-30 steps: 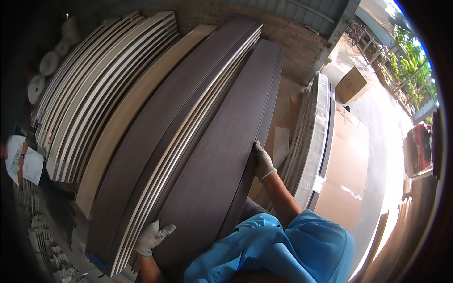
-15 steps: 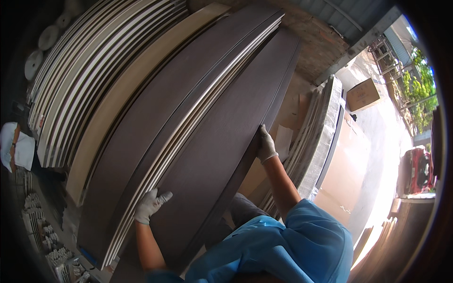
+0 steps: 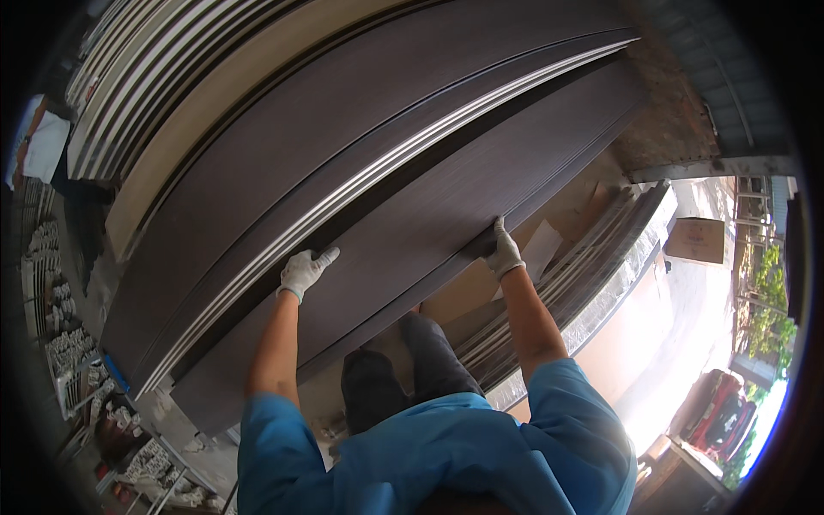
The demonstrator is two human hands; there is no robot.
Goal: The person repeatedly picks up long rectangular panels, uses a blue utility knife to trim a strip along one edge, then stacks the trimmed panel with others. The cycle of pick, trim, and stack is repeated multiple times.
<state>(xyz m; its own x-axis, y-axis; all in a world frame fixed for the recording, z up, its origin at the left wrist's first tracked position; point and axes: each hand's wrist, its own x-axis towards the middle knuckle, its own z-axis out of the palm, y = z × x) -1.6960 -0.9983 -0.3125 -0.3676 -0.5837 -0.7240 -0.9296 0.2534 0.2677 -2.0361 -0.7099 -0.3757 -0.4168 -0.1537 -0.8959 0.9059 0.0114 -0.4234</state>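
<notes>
A long dark brown wood-grain panel [image 3: 403,232] lies slanted across in front of me, tilted on its long side. Its far edge is gripped by my left hand [image 3: 303,273] in a white glove, thumb on the broad face and fingers over the edge, partly hidden. My right hand [image 3: 505,251], gloved too, clasps the near edge farther right, fingers mostly out of sight. Just beyond stands a row of similar brown panels [image 3: 283,154], their pale edges showing as stripes. A dark gap separates the held panel from that row along much of its length.
More boards [image 3: 215,77] in beige and white lean at the far left, near another person's white-clothed arm [image 3: 45,146]. Bundled pale pieces [image 3: 69,343] lie at left. Plastic-wrapped panels [image 3: 614,266] stand at right, with a cardboard box [image 3: 697,240] behind and a red vehicle [image 3: 719,416] outside.
The view has turned, so the panels lie flatter across it. The held panel has come away from the row, widening the gap, and its near left end now shows. Both hands keep their grip.
</notes>
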